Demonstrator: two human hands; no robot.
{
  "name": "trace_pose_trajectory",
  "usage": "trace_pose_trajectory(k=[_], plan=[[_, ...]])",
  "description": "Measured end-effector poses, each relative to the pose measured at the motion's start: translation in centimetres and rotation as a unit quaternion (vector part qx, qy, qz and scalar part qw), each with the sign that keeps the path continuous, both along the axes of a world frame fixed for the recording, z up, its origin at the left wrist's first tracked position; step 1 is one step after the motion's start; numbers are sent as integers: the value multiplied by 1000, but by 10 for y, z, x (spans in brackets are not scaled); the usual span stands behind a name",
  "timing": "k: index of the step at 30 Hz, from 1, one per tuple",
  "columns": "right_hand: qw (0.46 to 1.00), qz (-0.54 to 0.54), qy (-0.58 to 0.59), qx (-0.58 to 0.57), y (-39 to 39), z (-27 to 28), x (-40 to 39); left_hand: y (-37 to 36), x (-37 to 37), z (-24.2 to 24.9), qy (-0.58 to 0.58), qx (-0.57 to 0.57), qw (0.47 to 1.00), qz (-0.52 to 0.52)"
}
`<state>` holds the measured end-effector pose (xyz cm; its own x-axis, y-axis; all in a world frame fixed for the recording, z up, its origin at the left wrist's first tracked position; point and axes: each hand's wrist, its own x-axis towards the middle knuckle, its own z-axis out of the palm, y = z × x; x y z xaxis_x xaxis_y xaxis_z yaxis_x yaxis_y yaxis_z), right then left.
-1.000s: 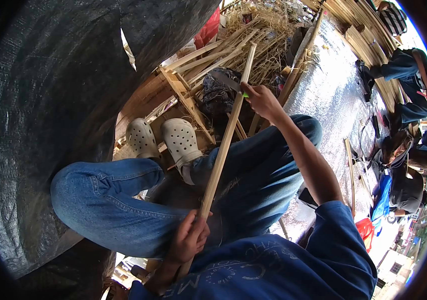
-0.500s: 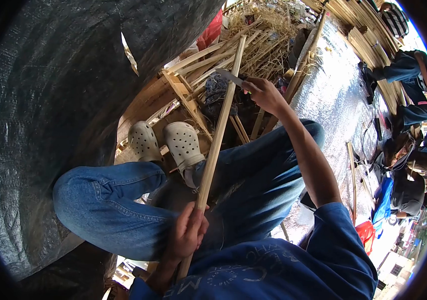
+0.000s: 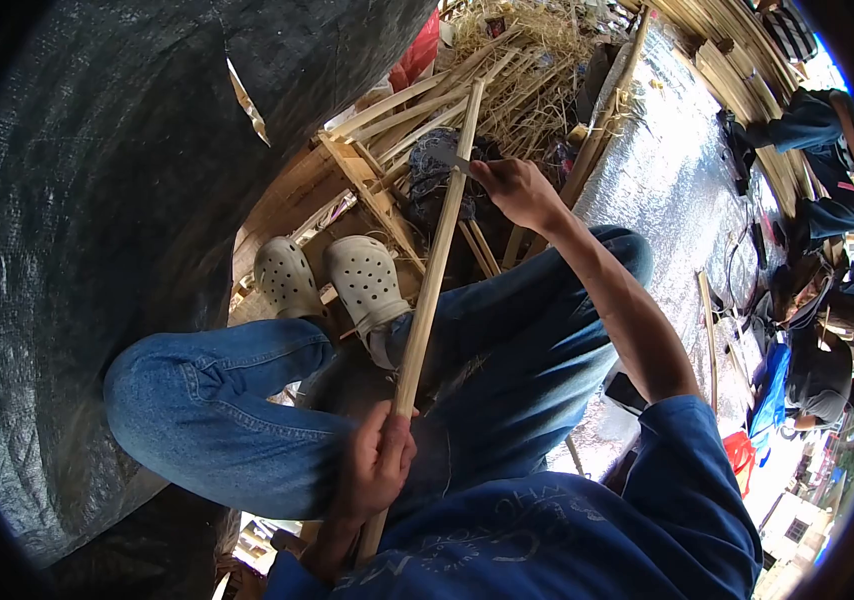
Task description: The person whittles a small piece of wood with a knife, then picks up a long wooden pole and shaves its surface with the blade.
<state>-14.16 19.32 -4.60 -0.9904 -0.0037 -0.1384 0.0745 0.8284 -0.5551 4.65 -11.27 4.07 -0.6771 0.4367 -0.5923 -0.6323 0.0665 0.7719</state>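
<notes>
A long pale wooden strip (image 3: 434,270) runs from my lap up towards the shavings, slanting slightly right. My left hand (image 3: 381,458) is wrapped round its lower part, above my jeans. My right hand (image 3: 509,188) grips a knife (image 3: 444,156) near the strip's upper end. The blade lies across the strip and points to the left. The knife's handle is mostly hidden by my fingers.
Light clogs (image 3: 367,275) are on my feet beside a wooden frame (image 3: 372,200). Behind lies a heap of shavings (image 3: 537,80). A dark tarp (image 3: 97,200) hangs at the left. Silvery sheeting (image 3: 662,160) spreads right, with wood strips and other people (image 3: 822,380) beyond.
My right hand and the knife have moved slightly down along the strip towards me. My left hand still holds the lower part in nearly the same place.
</notes>
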Motion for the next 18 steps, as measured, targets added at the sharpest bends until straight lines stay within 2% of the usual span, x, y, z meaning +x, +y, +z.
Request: trace_pose_trajectory(k=[1, 3, 5, 7, 8, 10, 11, 14, 16, 18], plan=[[1000, 1, 0, 0, -3, 6, 0, 0, 1, 1, -8, -3, 1000, 0], [996, 1, -88, 7, -9, 19, 3, 0, 3, -6, 2, -6, 1000, 7], [981, 165, 8, -105, -36, 16, 35, 0, 1, -10, 12, -7, 1000, 16], [985, 151, -74, -33, -82, 12, 61, 2, -7, -12, -27, -21, 998, 54], [986, 149, -71, -33, -82, 13, 62, -1, -6, -11, -42, -18, 997, 61], [987, 65, -88, -119, -82, 16, 65, -2, -2, -13, -20, -15, 998, 49], [990, 57, -103, -73, -75, 27, 59, -1, 3, -12, -1, -11, 999, 41], [991, -15, -119, -55, -45, 34, 34, -1, 5, -6, 19, -19, 999, 24], [996, -85, -23, -9, -25, 41, 20, -2, 5, 5, 16, -10, 1000, 14], [995, -99, 9, -4, 0, 33, 3, -7, 6, 19, -41, 3, 999, 18]])
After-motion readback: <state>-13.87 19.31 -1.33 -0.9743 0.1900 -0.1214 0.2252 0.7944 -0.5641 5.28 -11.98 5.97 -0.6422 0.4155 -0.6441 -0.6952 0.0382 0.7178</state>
